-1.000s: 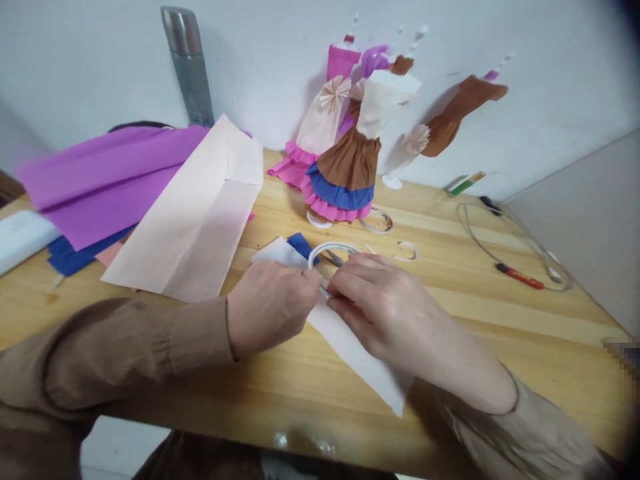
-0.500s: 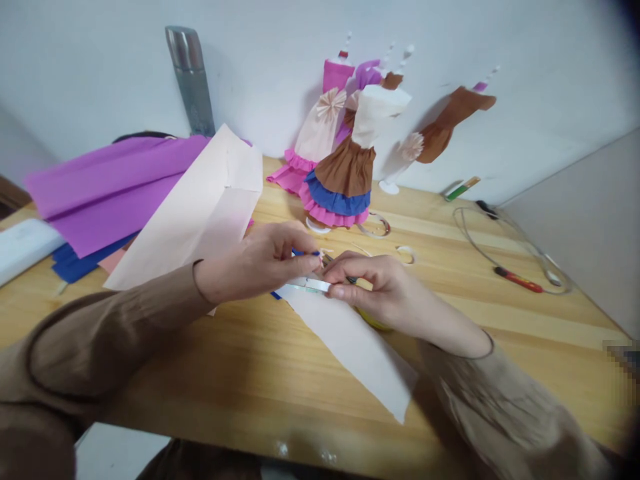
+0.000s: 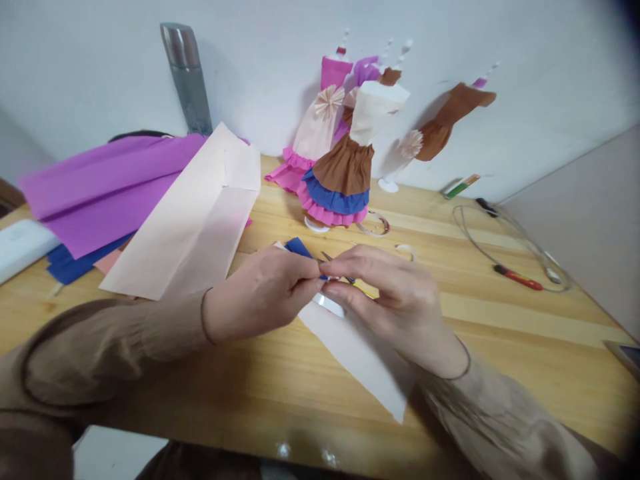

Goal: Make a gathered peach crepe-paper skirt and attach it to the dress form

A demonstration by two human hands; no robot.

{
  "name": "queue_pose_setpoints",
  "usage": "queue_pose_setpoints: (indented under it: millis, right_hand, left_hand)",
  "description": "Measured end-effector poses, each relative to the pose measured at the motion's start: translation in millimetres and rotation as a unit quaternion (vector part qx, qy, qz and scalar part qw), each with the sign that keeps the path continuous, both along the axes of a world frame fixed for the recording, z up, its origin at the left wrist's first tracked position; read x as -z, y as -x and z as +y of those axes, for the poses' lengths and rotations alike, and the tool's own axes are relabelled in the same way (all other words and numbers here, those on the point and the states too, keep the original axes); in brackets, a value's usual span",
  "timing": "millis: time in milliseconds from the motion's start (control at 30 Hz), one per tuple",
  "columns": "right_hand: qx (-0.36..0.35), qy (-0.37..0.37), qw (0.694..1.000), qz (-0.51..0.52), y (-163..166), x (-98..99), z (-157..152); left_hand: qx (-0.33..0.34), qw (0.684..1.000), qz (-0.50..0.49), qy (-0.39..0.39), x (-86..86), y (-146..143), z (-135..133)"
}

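Below the brown-skirted paper dress [image 3: 344,165], the left hand [image 3: 263,290] and right hand [image 3: 387,297] are partly concealing a pinched piece [image 3: 330,277] (too tiny to identify), and scissors [image 3: 327,257] are showing only partly. Far left of the dress, a white slab [image 3: 25,250] is running past the view's edge.

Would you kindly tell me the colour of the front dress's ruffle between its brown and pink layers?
The ruffle is blue, seen best in the head view.

Left hand [image 3: 260,291] and right hand [image 3: 400,300] face each other, thumb and forefinger of each pinched, fingertips [image 3: 336,267] nearly meeting, with left forearm [image 3: 115,355] and right forearm [image 3: 500,415] sleeved and angled inward.
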State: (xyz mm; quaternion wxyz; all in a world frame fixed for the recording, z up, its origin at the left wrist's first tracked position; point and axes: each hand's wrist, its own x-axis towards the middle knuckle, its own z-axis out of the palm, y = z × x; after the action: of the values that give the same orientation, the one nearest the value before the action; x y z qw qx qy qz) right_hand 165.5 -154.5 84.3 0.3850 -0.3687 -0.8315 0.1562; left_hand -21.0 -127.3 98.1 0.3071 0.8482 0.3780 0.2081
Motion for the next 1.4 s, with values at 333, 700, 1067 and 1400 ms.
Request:
queue_pose_setpoints:
  millis: [333,700,1067,1400]
  right_hand:
    - [0.209,-0.054,0.972,-0.089,-63,-31.5,20]
    - [0.244,0.194,0.889,-0.336,-150,8.8,75]
    - [0.018,0.232,0.969,-0.081,-69,-21.7,37]
    - [-0.093,0.37,0.924,0.019,-31,-12.8,21]
  left_hand:
    - [-0.039,0.973,-0.123,0.191,-10.1,6,2]
    - [-0.054,0.918,-0.208,0.332,-8.3,9,11]
    - [-0.027,0.9,-0.211,0.381,0.5,3,7]
    - [-0.106,0.934,-0.153,0.306,-1.8,0,12]
